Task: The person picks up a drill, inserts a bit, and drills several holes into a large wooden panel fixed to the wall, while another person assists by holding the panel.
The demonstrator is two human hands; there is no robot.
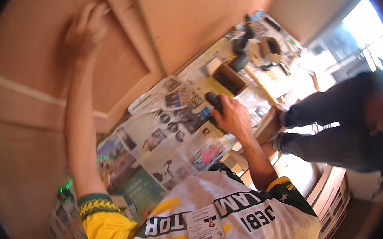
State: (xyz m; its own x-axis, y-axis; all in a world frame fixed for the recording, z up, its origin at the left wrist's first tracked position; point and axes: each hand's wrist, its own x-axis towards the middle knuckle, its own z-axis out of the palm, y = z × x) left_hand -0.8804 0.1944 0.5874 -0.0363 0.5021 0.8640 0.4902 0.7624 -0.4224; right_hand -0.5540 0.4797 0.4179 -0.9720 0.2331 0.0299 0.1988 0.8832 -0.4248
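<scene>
My left hand (pixel 87 30) is raised against a large reddish-brown wooden panel (pixel 39 33), close to a raised wooden strip (pixel 122 20). Its fingers are bent together and blurred. A small pale glint shows at the fingertips, but what they pinch I cannot make out. Lower and to the right, my right hand (pixel 235 118) is wrapped round a dark power tool (pixel 215 102) with a rounded end. The palm and fingers cover much of that tool. Beneath it lie printed newspaper sheets (pixel 163 135) spread over the work surface.
An open cardboard box (pixel 227 79) with dark contents stands beyond my right hand. Behind it are another black power tool (pixel 241 46) and a smaller box (pixel 270 49). A person in dark jeans (pixel 329 109) stands at the right, near a bright window (pixel 363 25).
</scene>
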